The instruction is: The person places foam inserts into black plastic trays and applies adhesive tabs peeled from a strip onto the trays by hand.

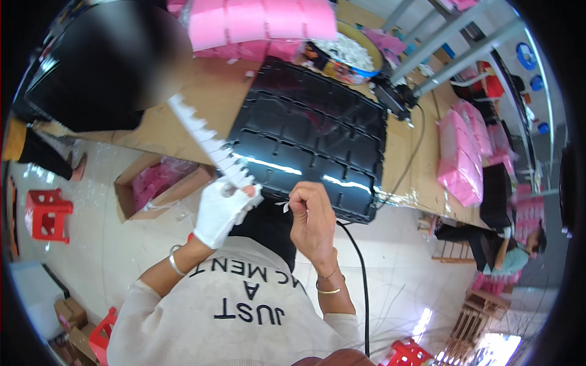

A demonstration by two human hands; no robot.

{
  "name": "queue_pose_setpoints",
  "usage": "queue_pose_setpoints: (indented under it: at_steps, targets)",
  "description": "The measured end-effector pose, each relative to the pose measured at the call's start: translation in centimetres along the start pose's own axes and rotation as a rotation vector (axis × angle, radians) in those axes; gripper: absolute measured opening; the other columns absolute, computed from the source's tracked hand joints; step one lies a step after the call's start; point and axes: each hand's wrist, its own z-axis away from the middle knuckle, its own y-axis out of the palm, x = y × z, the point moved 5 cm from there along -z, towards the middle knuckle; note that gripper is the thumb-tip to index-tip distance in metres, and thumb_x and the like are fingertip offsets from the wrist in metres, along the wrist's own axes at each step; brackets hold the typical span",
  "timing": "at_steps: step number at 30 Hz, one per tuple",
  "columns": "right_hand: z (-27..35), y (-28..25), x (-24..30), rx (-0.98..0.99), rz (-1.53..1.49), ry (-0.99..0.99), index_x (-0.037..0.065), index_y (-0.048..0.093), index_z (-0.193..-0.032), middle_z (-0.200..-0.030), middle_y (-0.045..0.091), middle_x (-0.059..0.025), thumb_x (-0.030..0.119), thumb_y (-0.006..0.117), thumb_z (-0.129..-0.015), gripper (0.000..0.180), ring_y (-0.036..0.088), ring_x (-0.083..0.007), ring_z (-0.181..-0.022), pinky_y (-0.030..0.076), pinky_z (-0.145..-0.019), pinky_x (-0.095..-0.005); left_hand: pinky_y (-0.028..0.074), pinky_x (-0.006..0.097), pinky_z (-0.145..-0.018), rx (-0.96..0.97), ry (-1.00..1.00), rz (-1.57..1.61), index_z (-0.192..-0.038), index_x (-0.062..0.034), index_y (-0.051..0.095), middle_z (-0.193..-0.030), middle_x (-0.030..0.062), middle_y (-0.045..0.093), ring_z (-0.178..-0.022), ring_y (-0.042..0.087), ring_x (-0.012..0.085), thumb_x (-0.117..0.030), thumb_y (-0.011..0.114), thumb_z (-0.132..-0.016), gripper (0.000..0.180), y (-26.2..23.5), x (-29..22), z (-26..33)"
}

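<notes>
My left hand (221, 213), in a white glove with a fingertip bare, is closed on the lower end of a long white notched strip (201, 135). The strip slants up and away to the left over the table edge. My bare right hand (313, 222) is pinched just to the right of it, with a small white piece (285, 207) showing at its fingertips. In front of both hands lies a black plastic tray (305, 131) with rows of shallow compartments. Its glossy surface throws back light, so I cannot tell what the compartments hold.
Pink foam sheets (262, 24) lie beyond the tray, beside a round basin (348, 55) of white scraps. Pink wrapped bundles (459, 158) stand at right. A black cable (364, 280) hangs near my right arm. An open carton (160, 186) is at left; a person (510, 253) sits at far right.
</notes>
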Motion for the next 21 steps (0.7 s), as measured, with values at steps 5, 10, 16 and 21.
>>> queue_pose_setpoints:
  at_steps: [5,10,16,21]
  targets:
    - [-0.4,-8.6,-3.8,0.108,0.266,0.166,0.001,0.057,-0.089,-0.086,0.06,-0.0112,-0.013,0.062,-0.082,0.017,0.061,-0.033,-0.081,0.049,-0.071,-0.0407,0.042,0.02,-0.053,-0.085,-0.017,-0.111,-0.115,0.0015,0.07,-0.088,0.0009,0.069,-0.068,0.058,0.0042,-0.017,0.079,-0.095,0.029,-3.9,1.5,0.2]
    - [0.3,-14.0,-5.4,0.272,0.549,0.133,0.001,0.057,-0.09,-0.1,0.059,-0.0116,-0.015,0.062,-0.078,0.021,0.061,-0.0316,-0.093,0.049,-0.076,-0.0411,0.044,0.021,-0.061,-0.17,-0.011,-0.224,-0.114,0.0019,0.07,-0.092,0.0008,0.07,-0.074,0.058,0.0047,-0.013,0.081,-0.092,0.029,-7.8,3.7,0.2]
    - [0.4,-13.3,-8.0,0.339,0.569,0.055,0.002,0.058,-0.092,-0.109,0.059,-0.011,-0.013,0.063,-0.079,0.02,0.059,-0.0312,-0.1,0.048,-0.083,-0.0422,0.047,0.022,-0.068,-0.205,-0.042,-0.244,-0.113,0.0012,0.07,-0.097,0.0011,0.07,-0.081,0.059,0.0053,-0.011,0.08,-0.093,0.025,-8.0,4.6,0.7]
    - [0.5,-12.3,-9.9,0.353,0.576,0.013,0.001,0.06,-0.094,-0.112,0.059,-0.0112,-0.009,0.064,-0.081,0.017,0.058,-0.0306,-0.101,0.046,-0.083,-0.0406,0.047,0.02,-0.065,-0.202,-0.107,-0.301,-0.115,0.0004,0.07,-0.099,0.0008,0.071,-0.082,0.06,0.0049,-0.012,0.08,-0.093,0.027,-6.2,3.4,1.3]
